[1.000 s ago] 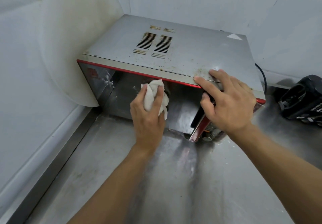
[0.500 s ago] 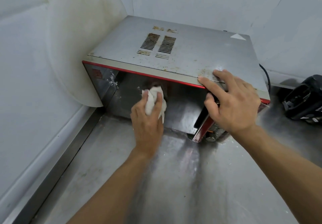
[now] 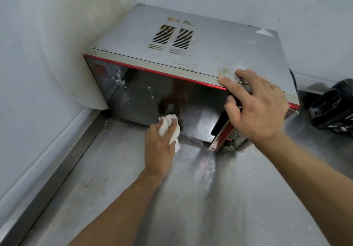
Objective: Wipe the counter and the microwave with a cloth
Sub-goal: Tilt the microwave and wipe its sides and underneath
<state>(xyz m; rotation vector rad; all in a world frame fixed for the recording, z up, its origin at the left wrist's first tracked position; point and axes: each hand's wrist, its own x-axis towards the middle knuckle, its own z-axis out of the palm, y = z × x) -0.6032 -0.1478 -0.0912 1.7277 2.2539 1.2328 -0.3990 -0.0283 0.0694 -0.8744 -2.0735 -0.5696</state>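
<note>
Head view: a crumpled white cloth (image 3: 169,129) is held bunched in the curled fingers of the left hand (image 3: 159,150). It is pressed against the bottom of the dark glass door (image 3: 149,96) of the red-trimmed grey metal microwave (image 3: 210,54), just above the stainless steel counter (image 3: 210,198); a second ago it was set higher. The right hand (image 3: 257,108) is kept braced on the top front edge, fingers straight and spread. Door wiping is judged nearly done; white splashes (image 3: 118,79) remain at left. The red door label (image 3: 100,69) cannot be read.

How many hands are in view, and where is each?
2. The left hand grips the cloth low on the door of the microwave; the right hand rests on its top front edge. None hidden.
</note>
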